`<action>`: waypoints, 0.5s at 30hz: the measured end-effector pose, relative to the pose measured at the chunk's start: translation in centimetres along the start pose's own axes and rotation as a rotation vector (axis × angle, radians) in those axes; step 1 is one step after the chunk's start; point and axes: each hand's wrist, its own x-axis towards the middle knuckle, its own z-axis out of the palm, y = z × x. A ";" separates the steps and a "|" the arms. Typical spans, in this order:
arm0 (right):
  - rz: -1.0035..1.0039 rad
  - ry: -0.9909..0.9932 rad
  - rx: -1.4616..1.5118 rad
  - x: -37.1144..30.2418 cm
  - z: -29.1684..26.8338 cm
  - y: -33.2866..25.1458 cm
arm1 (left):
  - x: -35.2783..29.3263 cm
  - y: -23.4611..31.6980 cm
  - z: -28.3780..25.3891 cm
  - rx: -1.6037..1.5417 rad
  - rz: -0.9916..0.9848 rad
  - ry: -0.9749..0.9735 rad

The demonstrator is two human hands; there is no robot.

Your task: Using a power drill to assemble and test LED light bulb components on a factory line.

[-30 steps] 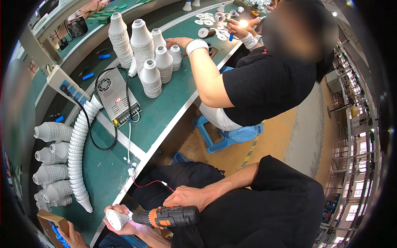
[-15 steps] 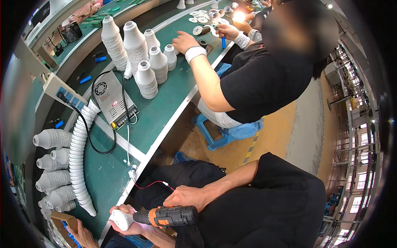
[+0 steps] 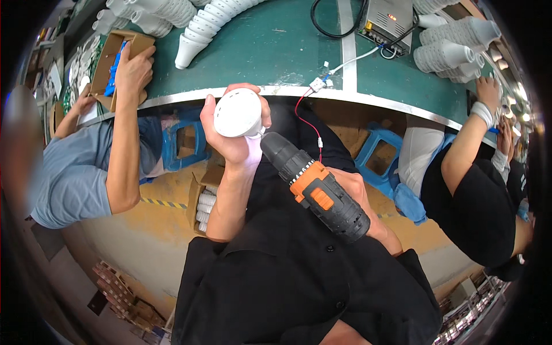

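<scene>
In front of my body, my left hand (image 3: 225,141) is closed around a white plastic lamp housing (image 3: 238,112), its round slotted face turned up toward me. My right hand (image 3: 351,185) grips a black and orange cordless drill (image 3: 319,192), largely hidden behind the drill's body. The drill's nose points up and left, to the lower right rim of the housing. A pale light shines on my left wrist just below it. Whether the bit touches the housing cannot be made out.
Beyond my hands runs the green bench's pale edge (image 3: 282,91). On it lie a curved stack of white cones (image 3: 198,31), a metal power supply (image 3: 386,26) and a red-and-white wire connector (image 3: 317,84). Left, a co-worker's hand (image 3: 133,72) is at a cardboard box (image 3: 104,63); another person sits right.
The view has swung left, bringing the left co-worker and the box of blue pieces into sight. My hands still hold the housing and drill together.
</scene>
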 end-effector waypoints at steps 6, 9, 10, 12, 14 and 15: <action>-0.010 0.004 -0.018 0.1 0.8 -0.2 | 0.0 0.2 -0.6 -0.030 -0.002 0.016; -0.015 0.039 -0.011 0.4 0.9 -0.8 | 0.1 0.1 -0.7 -0.044 0.004 0.002; -0.019 0.037 -0.015 0.4 0.8 -0.8 | 0.1 0.1 -0.7 -0.043 0.004 0.008; -0.023 0.038 -0.023 0.3 0.7 -0.7 | 0.3 0.0 -0.6 -0.045 0.004 0.010; -0.033 0.030 -0.021 0.3 0.5 -0.6 | 0.4 0.0 -0.6 -0.045 0.001 0.019; -0.035 0.028 -0.020 0.2 0.5 -0.6 | 0.3 0.1 -0.5 -0.045 0.004 0.021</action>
